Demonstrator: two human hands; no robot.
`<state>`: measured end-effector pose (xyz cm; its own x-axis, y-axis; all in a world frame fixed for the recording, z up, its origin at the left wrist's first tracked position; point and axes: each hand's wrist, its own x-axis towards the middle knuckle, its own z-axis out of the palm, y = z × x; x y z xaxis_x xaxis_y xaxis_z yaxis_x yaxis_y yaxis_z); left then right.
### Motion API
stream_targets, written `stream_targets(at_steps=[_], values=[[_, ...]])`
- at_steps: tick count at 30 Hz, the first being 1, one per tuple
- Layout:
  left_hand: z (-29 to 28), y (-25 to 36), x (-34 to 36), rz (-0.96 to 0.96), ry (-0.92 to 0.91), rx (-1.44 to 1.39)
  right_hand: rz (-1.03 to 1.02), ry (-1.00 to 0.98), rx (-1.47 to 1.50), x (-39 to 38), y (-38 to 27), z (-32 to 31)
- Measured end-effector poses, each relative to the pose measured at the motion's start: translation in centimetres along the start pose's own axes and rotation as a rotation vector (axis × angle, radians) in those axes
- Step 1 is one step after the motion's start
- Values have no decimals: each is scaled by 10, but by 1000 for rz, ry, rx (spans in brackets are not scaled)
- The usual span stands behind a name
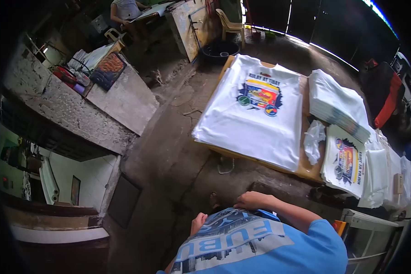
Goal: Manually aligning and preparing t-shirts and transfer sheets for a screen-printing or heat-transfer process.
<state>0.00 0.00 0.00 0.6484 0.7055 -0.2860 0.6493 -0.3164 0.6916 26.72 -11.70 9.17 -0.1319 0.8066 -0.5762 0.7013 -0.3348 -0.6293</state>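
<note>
Head view: the right hand (253, 200) is seen curled, fingers pressed together on the upper hem of a blue short-sleeved T-shirt with grey and white printed lettering (260, 246), worn on the person's own torso at the lower edge; whether cloth is pinched cannot be told. The left hand (197, 223) is laid against the same shirt's left side, fingers mostly hidden, so its grip cannot be told. Beyond the hands, a white T-shirt with a multicoloured chest print (255, 114) is spread flat on a wooden board table (306, 166). A crumpled white cloth (314, 140) lies just beside it. A stack of folded white shirts (335, 106) rests farther right, with a pile of printed white shirts (347, 162) near it. A cracked concrete floor (169, 137) lies left of the table
</note>
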Motion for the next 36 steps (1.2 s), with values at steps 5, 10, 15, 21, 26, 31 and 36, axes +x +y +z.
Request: stream_targets(at_steps=[5,10,15,21,26,31,36], values=[[-35,-19,30,70,-9,-51,-60,139,-62,65,-41,-10],[-61,-18,86,-33,-6,-161,-143,219,-265,121,-79,-30],[-80,21,199,167,47,-183,-211,353,-198,132,-78,-41],[-45,84,340,448,156,-86,-115,359,-93,146,-31,-68],[0,106,397,308,113,259,-48,557,-21,153,3,-103],[0,103,436,233,-190,267,57,635,261,152,37,-133],[-15,98,442,-120,-490,-634,57,987,195,191,52,-156]])
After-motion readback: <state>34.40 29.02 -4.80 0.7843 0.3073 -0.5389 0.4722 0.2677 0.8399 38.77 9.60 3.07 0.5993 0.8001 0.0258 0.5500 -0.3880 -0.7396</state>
